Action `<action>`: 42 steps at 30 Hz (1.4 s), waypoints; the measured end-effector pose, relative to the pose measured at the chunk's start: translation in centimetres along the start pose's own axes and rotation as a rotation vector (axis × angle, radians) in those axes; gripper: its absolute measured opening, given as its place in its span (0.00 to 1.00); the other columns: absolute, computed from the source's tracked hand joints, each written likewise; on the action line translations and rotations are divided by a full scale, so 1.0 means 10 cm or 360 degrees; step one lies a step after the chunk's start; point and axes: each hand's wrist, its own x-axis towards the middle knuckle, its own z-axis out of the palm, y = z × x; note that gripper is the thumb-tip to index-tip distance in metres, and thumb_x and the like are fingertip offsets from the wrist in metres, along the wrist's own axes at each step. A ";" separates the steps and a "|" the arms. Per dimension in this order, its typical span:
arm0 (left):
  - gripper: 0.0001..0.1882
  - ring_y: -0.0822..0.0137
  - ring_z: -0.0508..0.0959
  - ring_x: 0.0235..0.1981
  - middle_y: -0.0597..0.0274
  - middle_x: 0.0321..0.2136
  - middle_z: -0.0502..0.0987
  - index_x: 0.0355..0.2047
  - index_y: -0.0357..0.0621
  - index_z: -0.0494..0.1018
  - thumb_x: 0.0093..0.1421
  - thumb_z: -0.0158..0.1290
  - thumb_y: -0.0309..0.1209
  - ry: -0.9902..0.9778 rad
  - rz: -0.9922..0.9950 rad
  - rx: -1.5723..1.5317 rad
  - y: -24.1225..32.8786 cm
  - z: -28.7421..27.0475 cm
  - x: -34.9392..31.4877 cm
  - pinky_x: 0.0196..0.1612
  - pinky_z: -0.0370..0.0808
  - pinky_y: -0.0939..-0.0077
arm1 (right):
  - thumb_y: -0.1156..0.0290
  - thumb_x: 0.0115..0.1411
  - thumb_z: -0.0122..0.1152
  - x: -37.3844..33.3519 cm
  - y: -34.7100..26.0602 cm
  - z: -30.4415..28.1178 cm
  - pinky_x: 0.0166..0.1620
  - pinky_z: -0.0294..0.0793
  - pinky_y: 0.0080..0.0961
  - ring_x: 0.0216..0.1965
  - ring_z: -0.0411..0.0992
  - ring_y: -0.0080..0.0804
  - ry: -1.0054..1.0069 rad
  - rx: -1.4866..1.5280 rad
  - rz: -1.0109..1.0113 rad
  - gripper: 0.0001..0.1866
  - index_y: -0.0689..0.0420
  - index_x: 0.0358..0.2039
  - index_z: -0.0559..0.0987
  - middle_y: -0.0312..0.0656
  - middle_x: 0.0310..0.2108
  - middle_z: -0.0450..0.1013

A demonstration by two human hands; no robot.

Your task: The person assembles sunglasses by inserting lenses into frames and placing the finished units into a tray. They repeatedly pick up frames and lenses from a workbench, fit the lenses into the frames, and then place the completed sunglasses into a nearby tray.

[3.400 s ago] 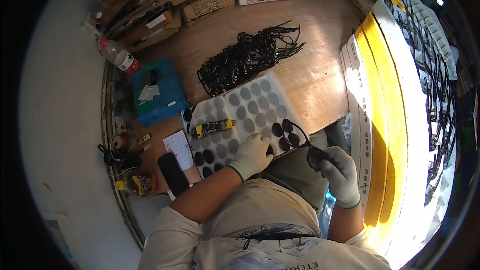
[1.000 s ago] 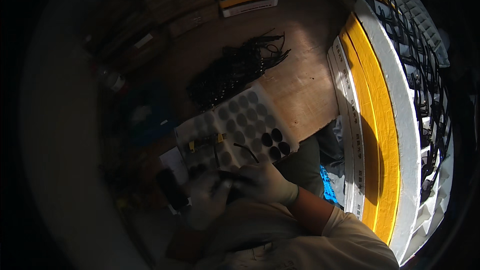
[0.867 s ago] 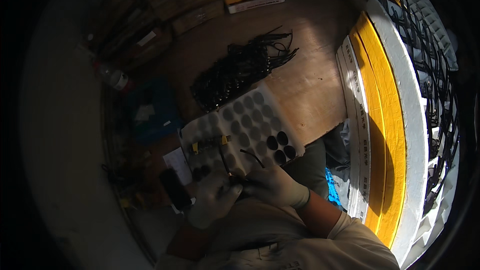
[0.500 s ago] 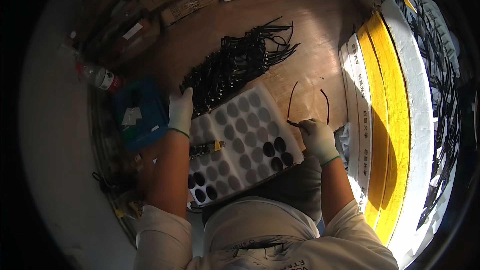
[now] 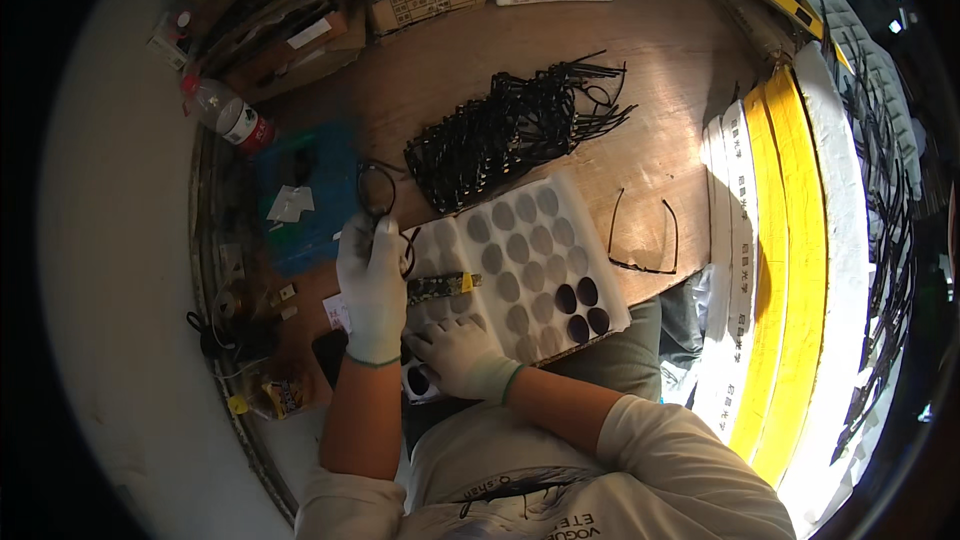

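Your left hand [image 5: 372, 285] hides part of the black eyeglass frame [image 5: 393, 194], gripped between closed thumb and fingers just right of the blue box [image 5: 328, 190]. One thin, round rim shows clearly. Your right hand [image 5: 462, 358] lies palm down, fingers slightly curled, on the lens tray [image 5: 587, 226], covering several positions; whether it grasps a lens cannot be told. Four dark lenses [image 5: 588, 292] sit at the tray's right corner. Right of the tray: one pair of spectacles [image 5: 642, 268]. Beyond it: one heap of black frames [image 5: 500, 130], too tangled to count.
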 end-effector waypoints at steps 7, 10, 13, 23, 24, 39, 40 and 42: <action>0.11 0.72 0.71 0.31 0.62 0.34 0.72 0.46 0.39 0.72 0.71 0.48 0.33 -0.0312 0.0293 0.0652 0.11 -0.69 -1.30 0.32 0.68 0.71 | 0.62 0.62 0.61 0.23 -0.13 0.13 0.57 0.75 0.42 0.57 0.71 0.49 -0.0236 0.0134 0.0339 0.25 0.62 0.56 0.76 0.53 0.56 0.70; 0.16 0.63 0.73 0.38 0.54 0.40 0.74 0.49 0.37 0.72 0.71 0.45 0.36 -0.0317 0.0437 0.0917 0.02 -0.69 -1.42 0.40 0.71 0.65 | 0.64 0.62 0.60 0.19 -0.16 0.03 0.57 0.75 0.43 0.58 0.71 0.50 -0.0127 0.0352 0.0477 0.27 0.63 0.59 0.73 0.55 0.58 0.69; 0.23 0.52 0.79 0.47 0.43 0.48 0.77 0.56 0.33 0.72 0.71 0.46 0.39 -0.0236 0.0180 0.0884 0.07 -0.60 -1.63 0.49 0.76 0.59 | 0.65 0.62 0.61 0.16 -0.13 0.02 0.57 0.76 0.41 0.57 0.73 0.49 -0.0147 0.0515 0.0480 0.26 0.62 0.59 0.73 0.55 0.57 0.71; 0.24 0.38 0.77 0.45 0.33 0.47 0.76 0.53 0.26 0.72 0.73 0.49 0.40 -0.0383 0.0486 0.1031 0.16 -0.90 -1.67 0.50 0.73 0.49 | 0.70 0.66 0.63 -0.99 -0.29 -0.42 0.54 0.79 0.34 0.50 0.80 0.41 0.0459 0.1282 0.0148 0.23 0.59 0.60 0.75 0.49 0.51 0.78; 0.25 0.37 0.76 0.46 0.32 0.48 0.76 0.55 0.26 0.71 0.73 0.49 0.41 -0.0476 0.0371 0.1038 0.19 -0.89 -1.68 0.50 0.72 0.49 | 0.71 0.66 0.63 -1.06 -0.34 -0.46 0.54 0.79 0.34 0.50 0.79 0.40 0.0550 0.1342 0.0081 0.22 0.59 0.60 0.75 0.49 0.51 0.78; 0.24 0.37 0.77 0.50 0.31 0.52 0.76 0.58 0.28 0.72 0.73 0.48 0.38 -0.1111 0.0204 0.0985 0.19 -0.67 -1.82 0.52 0.73 0.51 | 0.69 0.66 0.61 -1.31 -0.39 -0.92 0.53 0.78 0.34 0.44 0.79 0.42 0.0451 0.1726 0.0242 0.20 0.63 0.56 0.79 0.50 0.47 0.79; 0.24 0.38 0.77 0.51 0.31 0.52 0.76 0.59 0.28 0.71 0.73 0.48 0.37 -0.1172 0.0481 0.1198 0.06 -0.76 -1.77 0.52 0.74 0.51 | 0.68 0.66 0.60 -1.30 -0.35 -0.91 0.52 0.78 0.34 0.44 0.80 0.42 0.0397 0.1610 0.0190 0.20 0.63 0.56 0.79 0.51 0.47 0.80; 0.23 0.39 0.78 0.52 0.32 0.53 0.76 0.60 0.28 0.71 0.72 0.48 0.35 -0.1224 0.0712 0.1260 0.10 -0.71 -1.78 0.52 0.75 0.52 | 0.66 0.67 0.59 -1.31 -0.21 -0.88 0.52 0.77 0.34 0.43 0.80 0.41 0.0305 0.1365 0.0109 0.20 0.64 0.55 0.79 0.52 0.46 0.81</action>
